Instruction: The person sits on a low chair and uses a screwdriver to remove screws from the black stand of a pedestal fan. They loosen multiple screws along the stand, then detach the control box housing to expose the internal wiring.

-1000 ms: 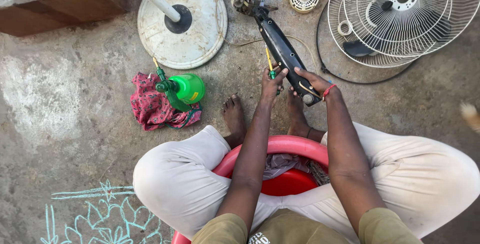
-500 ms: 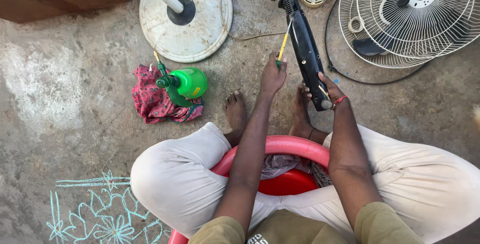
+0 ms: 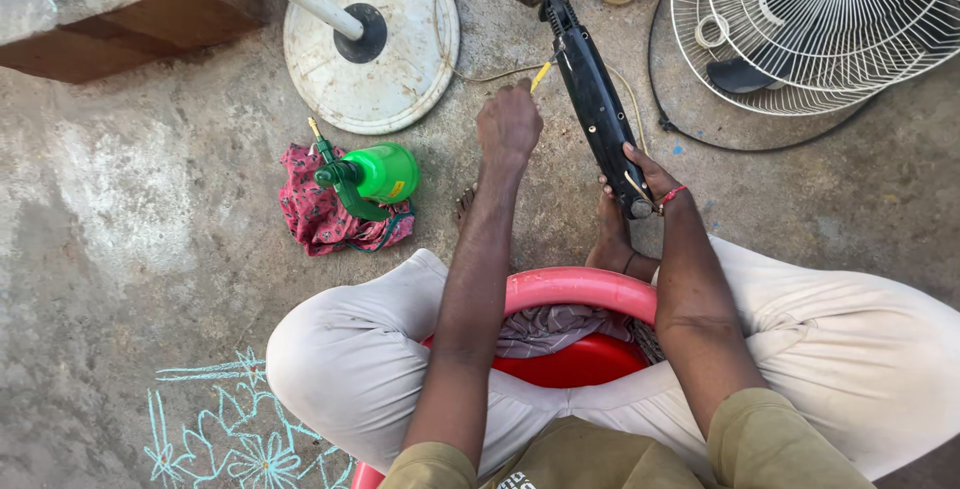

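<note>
Rough concrete floor underfoot; the right hand clamps the long black fan neck, its motor end bare, while the left hand pinches a yellow-handled screwdriver.

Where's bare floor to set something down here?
Widest bare concrete: left of the pink cloth and green spray bottle. Crowded: fan grilles, black fan column and round base ring both hands.
</note>
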